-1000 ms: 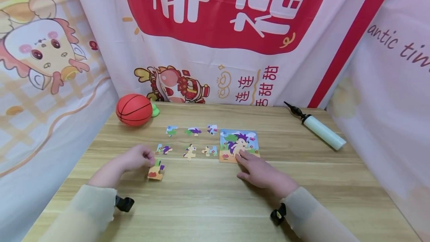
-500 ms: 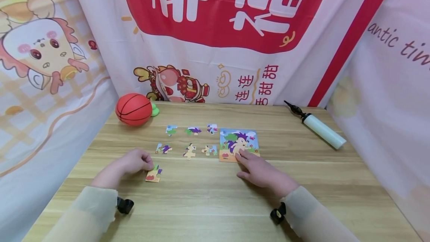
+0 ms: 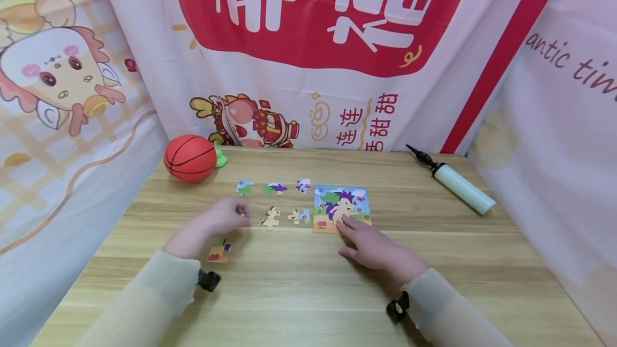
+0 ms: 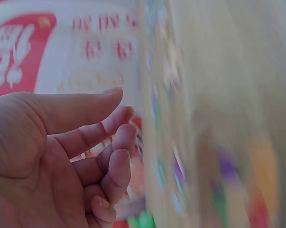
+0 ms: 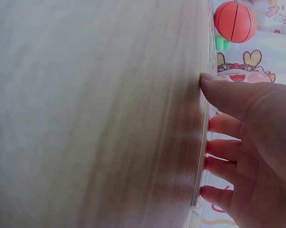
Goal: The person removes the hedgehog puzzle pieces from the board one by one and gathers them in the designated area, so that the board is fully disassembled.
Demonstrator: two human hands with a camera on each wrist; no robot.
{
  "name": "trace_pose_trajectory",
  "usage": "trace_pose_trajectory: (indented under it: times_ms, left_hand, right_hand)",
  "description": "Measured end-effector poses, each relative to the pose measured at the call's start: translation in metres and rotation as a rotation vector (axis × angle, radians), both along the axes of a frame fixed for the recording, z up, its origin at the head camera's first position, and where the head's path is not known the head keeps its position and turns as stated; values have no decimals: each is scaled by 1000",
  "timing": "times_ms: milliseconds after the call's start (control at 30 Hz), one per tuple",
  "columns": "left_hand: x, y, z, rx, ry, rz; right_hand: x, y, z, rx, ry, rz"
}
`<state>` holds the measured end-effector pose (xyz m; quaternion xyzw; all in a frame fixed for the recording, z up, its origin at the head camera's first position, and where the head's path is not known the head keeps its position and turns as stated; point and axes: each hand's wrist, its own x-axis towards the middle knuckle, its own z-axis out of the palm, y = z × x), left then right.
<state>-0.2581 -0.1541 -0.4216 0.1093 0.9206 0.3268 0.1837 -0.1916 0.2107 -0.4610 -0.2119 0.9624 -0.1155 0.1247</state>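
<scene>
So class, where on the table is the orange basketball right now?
In the head view the orange basketball sits at the table's far left corner, against the cloth backdrop, touching a small green object and beyond the loose puzzle pieces.

Left hand reaching forward with fingers loosely curled, right hand flat, fingers straight

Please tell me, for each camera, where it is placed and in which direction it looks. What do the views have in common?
Head: worn high, looks forward and down at the table, puzzle board, both hands and sleeves.
Left wrist: beside the left hand, curled fingers; the rest is blurred.
Right wrist: low along the table, right hand fingers on the board edge.
Shared: the ball appears in head and right wrist views.
</scene>
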Motion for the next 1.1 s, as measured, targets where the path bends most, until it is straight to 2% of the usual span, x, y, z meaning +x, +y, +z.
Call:
trace_pose_trajectory:
  times_ms: [100,200,367,500,600,733,900,1100]
  left_hand:
    - [-3,35,4,11,22,-42]
    - [-5,69,4,19,42,-114]
    - [-8,117,-3,-2,53,-240]
    - [-10,148,-10,-42,60,-293]
    - [-11,166,-16,-48,77,-302]
    - [-14,180,-26,-61,98,-276]
    - [-19,190,-36,-73,105,-227]
    - [-22,197,-40,-57,79,-196]
  right_hand:
    - [0,-1,1,-2,9,4]
    - [-1,-2,2,-8,12,11]
    - [-2,-3,3,-18,17,25]
    - [-3,-2,3,-27,29,43]
    - [-3,-2,2,-28,39,56]
    - [-4,-2,1,-31,35,54]
    - [-4,-1,-1,-36,29,46]
    - [-3,3,-4,-24,42,36]
